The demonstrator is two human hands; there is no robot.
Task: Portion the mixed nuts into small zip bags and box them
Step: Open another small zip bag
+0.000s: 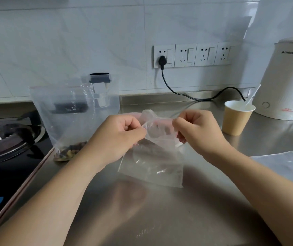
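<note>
small zip bag [152,162] hangs over the steel counter [177,219], left hand [117,137] and right hand [197,130] pinching its mouth; peel the lips apart evenly before scooping nuts [69,150].

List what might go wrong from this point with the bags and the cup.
The tall bag of nuts stands upright, unsupported, beside the left hand; a knock may tip it. The paper cup sits near the right hand; an elbow swing may upset it. Both hands pinch the small bag; thin plastic may slip.
</note>
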